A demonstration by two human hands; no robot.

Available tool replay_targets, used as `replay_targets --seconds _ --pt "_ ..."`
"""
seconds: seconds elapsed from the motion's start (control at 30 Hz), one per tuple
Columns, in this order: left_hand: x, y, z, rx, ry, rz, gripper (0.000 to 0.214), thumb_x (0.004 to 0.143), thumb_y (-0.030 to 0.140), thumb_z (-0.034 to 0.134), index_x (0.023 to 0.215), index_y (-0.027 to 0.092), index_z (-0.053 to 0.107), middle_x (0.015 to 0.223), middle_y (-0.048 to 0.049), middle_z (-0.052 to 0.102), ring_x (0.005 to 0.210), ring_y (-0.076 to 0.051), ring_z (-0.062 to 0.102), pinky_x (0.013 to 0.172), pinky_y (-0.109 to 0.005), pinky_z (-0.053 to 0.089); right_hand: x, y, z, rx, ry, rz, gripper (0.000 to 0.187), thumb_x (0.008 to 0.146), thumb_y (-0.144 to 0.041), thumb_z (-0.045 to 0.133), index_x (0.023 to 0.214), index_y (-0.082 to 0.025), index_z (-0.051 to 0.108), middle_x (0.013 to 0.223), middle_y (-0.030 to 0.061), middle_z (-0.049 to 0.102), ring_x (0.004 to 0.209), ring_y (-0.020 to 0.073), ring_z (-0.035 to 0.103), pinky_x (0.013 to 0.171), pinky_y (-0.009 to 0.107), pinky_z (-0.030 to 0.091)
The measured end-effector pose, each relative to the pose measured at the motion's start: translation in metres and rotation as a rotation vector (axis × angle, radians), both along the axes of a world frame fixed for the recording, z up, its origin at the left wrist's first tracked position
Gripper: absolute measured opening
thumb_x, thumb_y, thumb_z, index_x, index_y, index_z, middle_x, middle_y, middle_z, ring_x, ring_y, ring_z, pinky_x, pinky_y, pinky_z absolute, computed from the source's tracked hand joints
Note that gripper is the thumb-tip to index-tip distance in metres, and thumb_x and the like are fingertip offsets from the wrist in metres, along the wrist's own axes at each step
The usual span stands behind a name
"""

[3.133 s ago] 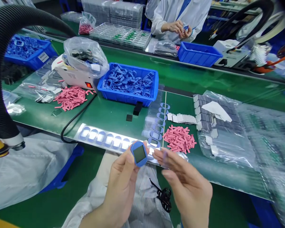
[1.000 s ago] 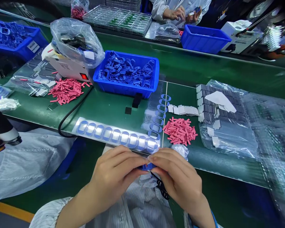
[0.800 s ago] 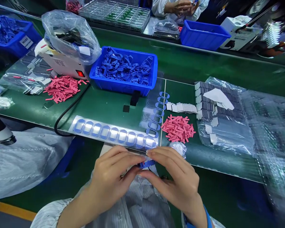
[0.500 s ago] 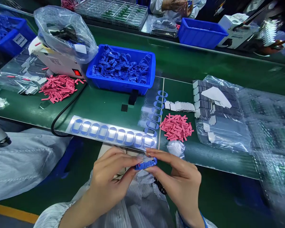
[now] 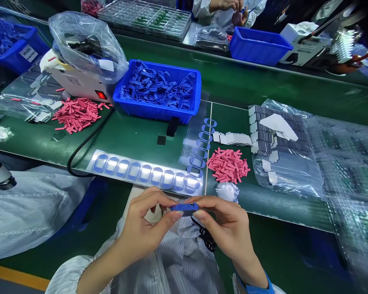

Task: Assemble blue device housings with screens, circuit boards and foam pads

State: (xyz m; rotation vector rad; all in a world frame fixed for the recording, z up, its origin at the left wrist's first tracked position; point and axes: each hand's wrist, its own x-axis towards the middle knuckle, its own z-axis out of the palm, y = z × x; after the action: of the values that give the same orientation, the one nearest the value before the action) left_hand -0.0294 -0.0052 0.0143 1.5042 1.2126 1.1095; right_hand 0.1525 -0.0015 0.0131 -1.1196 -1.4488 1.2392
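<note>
Both my hands pinch one small blue frame part [image 5: 184,207] just below the near edge of the green bench, over my lap. My left hand [image 5: 142,230] grips its left end between thumb and fingers. My right hand [image 5: 225,226] grips its right end. The part lies edge-on, so its face is hidden. Just beyond it, a clear strip with a row of blue oval gaskets [image 5: 145,173] lies on the bench edge. A pile of pink strips [image 5: 228,165] sits to the right of it.
A blue bin [image 5: 159,109] of blue frames stands at mid bench, beside a white machine [image 5: 76,83] with a bag on top. More pink strips [image 5: 76,114] lie left. Bagged grey parts [image 5: 282,151] lie right. Another person's hands [image 5: 230,8] work across the conveyor.
The blue part was held up in my left hand facing me; now both hands hold it low and edge-on. Over the last second it has turned slightly between my fingertips.
</note>
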Motion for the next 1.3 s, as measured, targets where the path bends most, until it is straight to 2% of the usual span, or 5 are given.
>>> replay_targets --seconds 0.2,0.67,0.93,1.17,1.3 --pt "0.004 0.0 -0.007 0.0 -0.065 0.02 0.005 0.078 0.019 0.067 0.076 0.021 0.063 0.066 0.0015 0.063 0.062 -0.012 0.052 0.055 -0.024 0.04 0.002 -0.004 -0.006 -0.029 0.007 0.041 0.013 0.085 -0.016 0.06 0.092 -0.024 0.068 0.092 0.0036 0.075 0.084 0.0174 0.072 0.072 0.026 0.059" --pt "0.027 -0.002 -0.011 0.132 -0.172 0.189 0.011 0.079 0.014 0.066 0.085 0.023 0.067 0.077 0.0001 0.07 0.078 -0.016 0.059 0.075 -0.029 0.049 -0.035 -0.011 -0.015 0.217 -0.124 -0.405 0.029 0.071 -0.014 0.074 0.095 -0.025 0.059 0.095 0.0027 0.07 0.091 0.018 0.068 0.078 0.031 0.059" --pt "0.011 0.003 -0.005 0.26 -0.029 0.043 0.012 0.075 0.017 0.072 0.085 0.023 0.072 0.07 -0.0018 0.074 0.069 -0.018 0.063 0.065 -0.032 0.052 0.002 -0.004 -0.005 0.11 -0.036 -0.075 0.021 0.077 -0.009 0.069 0.088 -0.025 0.07 0.089 0.0001 0.076 0.083 0.0178 0.073 0.074 0.026 0.061" --pt "0.001 0.008 0.007 -0.28 -0.239 -0.135 0.021 0.069 0.015 0.077 0.083 0.031 0.078 0.088 -0.0032 0.079 0.084 -0.024 0.074 0.077 -0.033 0.06 0.016 -0.01 -0.016 0.461 -0.188 -0.008 0.054 0.075 0.002 0.064 0.117 -0.032 0.063 0.108 0.0014 0.072 0.095 0.0237 0.07 0.079 0.037 0.061" --pt "0.001 0.007 0.006 -0.091 -0.145 -0.035 0.034 0.063 0.013 0.08 0.09 0.033 0.076 0.087 -0.002 0.079 0.078 -0.024 0.075 0.07 -0.032 0.062 0.01 -0.013 -0.019 0.186 -0.048 -0.144 0.053 0.066 -0.015 0.08 0.114 -0.031 0.065 0.095 0.0025 0.075 0.083 0.0243 0.073 0.069 0.031 0.063"
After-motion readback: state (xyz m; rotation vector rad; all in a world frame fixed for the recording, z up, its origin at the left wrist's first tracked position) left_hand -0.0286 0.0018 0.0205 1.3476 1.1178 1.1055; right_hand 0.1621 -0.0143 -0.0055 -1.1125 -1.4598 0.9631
